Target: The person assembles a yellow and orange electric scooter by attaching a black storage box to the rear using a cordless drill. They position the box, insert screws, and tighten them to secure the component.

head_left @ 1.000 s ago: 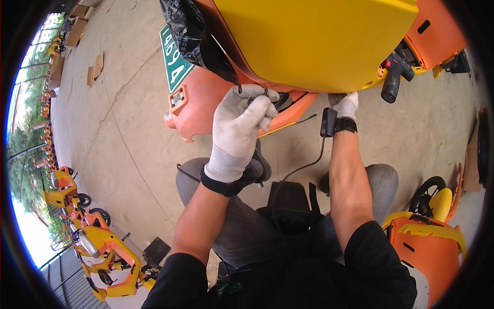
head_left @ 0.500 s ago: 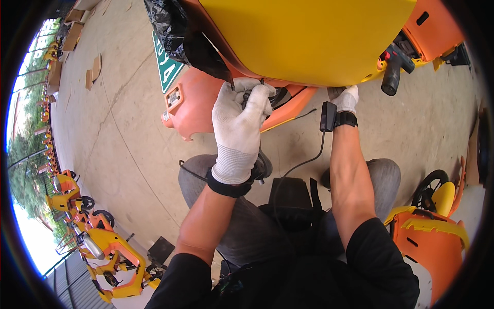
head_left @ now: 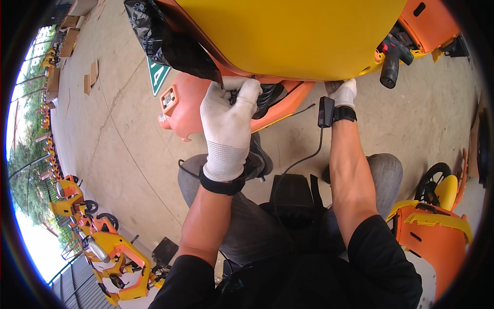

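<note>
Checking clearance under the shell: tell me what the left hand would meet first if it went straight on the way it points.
The left hand would likely first meet the black part under the yellow shell; depth is unclear.

Outdoors, daylight. Concrete floor (head_left: pixel 118 134), cracked. Cardboard scraps (head_left: pixel 77 31) far left; parked yellow-orange ride-on vehicles (head_left: pixel 110 257) by trees (head_left: pixel 25 159).

two white-gloved hands, left hand (head_left: pixel 227 123), right hand (head_left: pixel 343 92), one yellow body panel (head_left: pixel 293 36), one black plastic bag (head_left: pixel 164 41), one cordless drill (head_left: pixel 392 59), one green sign (head_left: pixel 157 74)
</note>
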The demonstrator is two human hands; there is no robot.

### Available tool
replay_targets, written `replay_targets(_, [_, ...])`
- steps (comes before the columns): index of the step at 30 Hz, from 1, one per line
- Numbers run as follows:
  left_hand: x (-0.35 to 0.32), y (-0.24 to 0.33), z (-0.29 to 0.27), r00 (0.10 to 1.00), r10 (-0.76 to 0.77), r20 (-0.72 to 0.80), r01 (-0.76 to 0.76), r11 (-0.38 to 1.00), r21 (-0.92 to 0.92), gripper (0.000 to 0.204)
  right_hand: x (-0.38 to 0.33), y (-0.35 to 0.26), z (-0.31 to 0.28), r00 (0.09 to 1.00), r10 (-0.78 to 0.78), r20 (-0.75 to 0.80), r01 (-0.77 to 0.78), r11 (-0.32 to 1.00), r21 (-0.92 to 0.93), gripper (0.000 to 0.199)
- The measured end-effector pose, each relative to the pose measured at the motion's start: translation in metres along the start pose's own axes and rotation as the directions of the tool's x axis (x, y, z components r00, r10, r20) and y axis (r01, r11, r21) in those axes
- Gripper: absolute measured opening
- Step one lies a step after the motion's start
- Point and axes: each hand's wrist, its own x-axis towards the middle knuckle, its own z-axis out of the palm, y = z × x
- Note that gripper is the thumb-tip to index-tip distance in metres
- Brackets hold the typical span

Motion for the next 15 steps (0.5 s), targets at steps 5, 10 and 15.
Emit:
replay_targets(5, [0.003,-0.007,-0.004,0.987,0.160,-0.022,-0.151,0.961,0.232,0.011,0.002,0.002,-0.001,1.000,-0.022,0.013,0.022,1.000,-0.009,0.051])
replay_targets(10, [0.007,-0.012,-0.004,0.910,0.415,0.017,-0.384,0.825,0.415,0.011,-0.004,0.001,0.002,1.000,-0.013,-0.006,0.013,1.000,0.015,0.042])
replay_targets(15, [0.005,-0.002,-0.004,0.994,0.110,0.008,-0.109,0.971,0.213,0.012,-0.009,-0.002,0.002,1.000,-0.020,-0.004,0.020,1.000,-0.013,0.043])
